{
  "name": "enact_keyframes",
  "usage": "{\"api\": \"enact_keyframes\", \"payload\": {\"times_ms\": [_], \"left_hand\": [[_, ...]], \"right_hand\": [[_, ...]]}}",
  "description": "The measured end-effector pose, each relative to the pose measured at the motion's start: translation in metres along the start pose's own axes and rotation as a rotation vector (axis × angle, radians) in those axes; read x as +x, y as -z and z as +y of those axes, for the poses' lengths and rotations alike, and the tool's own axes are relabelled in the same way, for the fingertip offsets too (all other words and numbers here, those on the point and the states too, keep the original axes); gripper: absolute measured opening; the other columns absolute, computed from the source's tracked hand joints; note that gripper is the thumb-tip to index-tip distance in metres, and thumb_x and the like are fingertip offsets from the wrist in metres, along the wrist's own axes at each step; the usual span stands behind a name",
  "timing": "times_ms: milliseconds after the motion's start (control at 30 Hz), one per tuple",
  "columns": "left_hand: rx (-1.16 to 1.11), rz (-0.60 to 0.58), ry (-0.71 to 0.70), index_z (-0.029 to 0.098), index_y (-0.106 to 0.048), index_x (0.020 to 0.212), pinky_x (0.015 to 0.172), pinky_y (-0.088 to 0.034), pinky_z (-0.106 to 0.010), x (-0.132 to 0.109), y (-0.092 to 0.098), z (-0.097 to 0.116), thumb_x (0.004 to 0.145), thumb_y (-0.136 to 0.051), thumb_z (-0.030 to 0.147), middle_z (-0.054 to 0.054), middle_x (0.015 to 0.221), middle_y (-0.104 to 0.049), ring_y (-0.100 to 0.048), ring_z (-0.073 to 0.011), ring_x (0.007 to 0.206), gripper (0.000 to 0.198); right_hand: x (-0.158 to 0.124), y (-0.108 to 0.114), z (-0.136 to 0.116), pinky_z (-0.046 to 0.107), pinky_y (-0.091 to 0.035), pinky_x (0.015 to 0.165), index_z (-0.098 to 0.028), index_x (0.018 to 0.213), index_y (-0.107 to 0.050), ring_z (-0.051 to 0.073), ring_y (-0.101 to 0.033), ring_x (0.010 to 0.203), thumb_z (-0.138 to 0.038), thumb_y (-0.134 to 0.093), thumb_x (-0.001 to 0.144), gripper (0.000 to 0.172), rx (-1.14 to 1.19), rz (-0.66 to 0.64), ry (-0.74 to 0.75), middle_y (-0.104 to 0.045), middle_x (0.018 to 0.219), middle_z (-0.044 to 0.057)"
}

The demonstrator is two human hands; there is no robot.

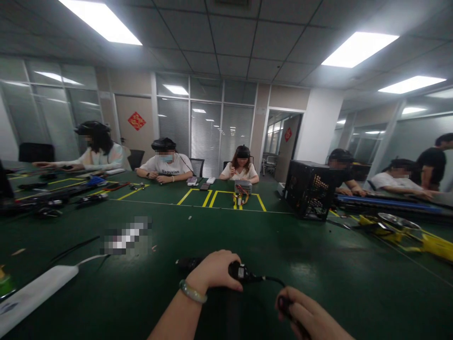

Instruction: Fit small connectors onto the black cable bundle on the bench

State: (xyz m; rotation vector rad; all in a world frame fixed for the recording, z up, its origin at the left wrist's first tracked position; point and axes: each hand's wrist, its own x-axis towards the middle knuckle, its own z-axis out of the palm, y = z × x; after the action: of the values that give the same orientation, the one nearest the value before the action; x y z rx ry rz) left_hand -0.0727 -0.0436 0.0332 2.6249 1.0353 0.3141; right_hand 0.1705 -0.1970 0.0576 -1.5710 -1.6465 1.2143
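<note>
My left hand (217,270), with a jade-coloured bangle on the wrist, is wrapped over a dark corded device (241,272) on the green tabletop. The device is black and elongated with a small pale label; my fingers cover its middle, so its exact kind is unclear. Its far end sticks out left of the hand. A thin black cable (271,278) runs from its right end towards my right hand (300,307). Those fingers are closed around a dark length of the cable near the table's front, and part of it is hidden in the palm.
A white power strip (38,295) lies at the left. At the right stand a black computer case (306,189) and yellow parts (421,236). Yellow tape (212,193) marks the far table, where a metal box with wires (243,187) sits. Several people work around the table.
</note>
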Motion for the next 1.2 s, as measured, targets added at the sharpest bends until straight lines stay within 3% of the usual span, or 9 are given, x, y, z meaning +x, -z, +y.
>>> {"api": "enact_keyframes", "payload": {"times_ms": [67,233,400,533,600,733,833,967,1200], "left_hand": [[0.011,0.006,0.021,0.032,-0.061,0.109,0.085,-0.042,-0.035,0.000,-0.001,-0.003,0.056,-0.073,0.066,-0.001,0.101,-0.062,-0.057,-0.0255,0.095,0.064],[0.056,0.018,0.051,0.032,-0.060,0.109,0.082,-0.042,-0.033,0.001,-0.002,-0.003,0.060,-0.074,0.059,0.000,0.101,-0.061,-0.056,-0.0240,0.096,0.058],[0.066,0.162,-0.013,0.028,-0.058,0.109,0.087,-0.040,-0.035,0.006,-0.011,0.012,0.060,-0.074,0.060,-0.001,0.105,-0.059,-0.053,-0.0246,0.099,0.060],[0.090,0.229,0.006,0.024,-0.059,0.103,0.089,-0.038,-0.035,0.014,-0.026,0.029,0.076,-0.068,0.044,-0.002,0.103,-0.059,-0.052,-0.0226,0.100,0.035],[0.122,0.227,0.020,0.023,-0.059,0.100,0.086,-0.038,-0.035,0.018,-0.031,0.034,0.079,-0.066,0.038,-0.003,0.102,-0.059,-0.052,-0.0225,0.098,0.027],[0.147,0.223,0.020,0.023,-0.059,0.094,0.079,-0.039,-0.033,0.024,-0.034,0.031,0.080,-0.063,0.035,-0.002,0.096,-0.059,-0.053,-0.0212,0.093,0.019],[0.167,0.238,0.004,0.023,-0.059,0.091,0.076,-0.039,-0.032,0.027,-0.036,0.026,0.080,-0.062,0.037,-0.002,0.092,-0.059,-0.053,-0.0205,0.090,0.018],[0.196,0.257,-0.012,0.021,-0.059,0.092,0.078,-0.038,-0.033,0.030,-0.038,0.023,0.081,-0.061,0.035,-0.003,0.094,-0.058,-0.053,-0.0208,0.092,0.017],[0.156,0.306,-0.043,0.022,-0.059,0.096,0.087,-0.036,-0.034,0.030,-0.028,0.016,0.083,-0.063,0.032,-0.002,0.098,-0.057,-0.051,-0.0198,0.096,0.017]], "right_hand": [[0.017,0.000,-0.009,0.015,-0.035,0.042,-0.016,0.092,-0.058,0.009,-0.054,0.053,-0.027,-0.037,0.086,0.024,0.052,-0.072,-0.045,-0.062,0.085,0.003],[0.044,-0.001,-0.012,0.018,-0.040,0.050,-0.016,0.089,-0.061,0.013,-0.060,0.061,-0.021,-0.043,0.085,0.019,-0.207,-0.107,0.011,-0.063,0.077,0.002],[0.056,-0.004,-0.013,0.031,-0.044,0.067,-0.020,0.079,-0.070,0.023,-0.061,0.079,-0.031,-0.052,0.085,0.022,-0.692,0.075,0.046,-0.062,0.086,0.008],[0.060,-0.010,-0.019,0.041,-0.040,0.088,-0.020,0.078,-0.076,0.034,-0.053,0.105,-0.032,-0.058,0.083,0.022,-0.949,0.212,0.108,-0.056,0.109,0.015],[0.065,-0.010,-0.020,0.040,-0.039,0.089,-0.018,0.077,-0.076,0.034,-0.053,0.106,-0.028,-0.059,0.082,0.020,-0.983,0.226,0.122,-0.057,0.109,0.015],[0.086,0.000,-0.014,0.028,-0.042,0.067,-0.019,0.078,-0.076,0.020,-0.061,0.073,-0.028,-0.048,0.089,0.032,-0.685,-0.031,0.093,-0.066,0.085,0.007],[0.109,0.012,0.000,0.024,-0.039,0.063,-0.018,0.081,-0.075,0.018,-0.061,0.071,-0.034,-0.047,0.090,0.033,-0.434,-0.133,0.126,-0.069,0.075,0.003],[0.131,0.020,0.021,0.024,-0.040,0.067,-0.016,0.085,-0.072,0.018,-0.061,0.075,-0.041,-0.048,0.090,0.035,-0.228,-0.051,0.182,-0.070,0.078,0.002],[0.138,0.014,0.041,0.023,-0.040,0.063,-0.016,0.076,-0.066,0.017,-0.060,0.069,-0.045,-0.057,0.084,0.032,-0.051,0.060,0.129,-0.067,0.073,0.001]]}}
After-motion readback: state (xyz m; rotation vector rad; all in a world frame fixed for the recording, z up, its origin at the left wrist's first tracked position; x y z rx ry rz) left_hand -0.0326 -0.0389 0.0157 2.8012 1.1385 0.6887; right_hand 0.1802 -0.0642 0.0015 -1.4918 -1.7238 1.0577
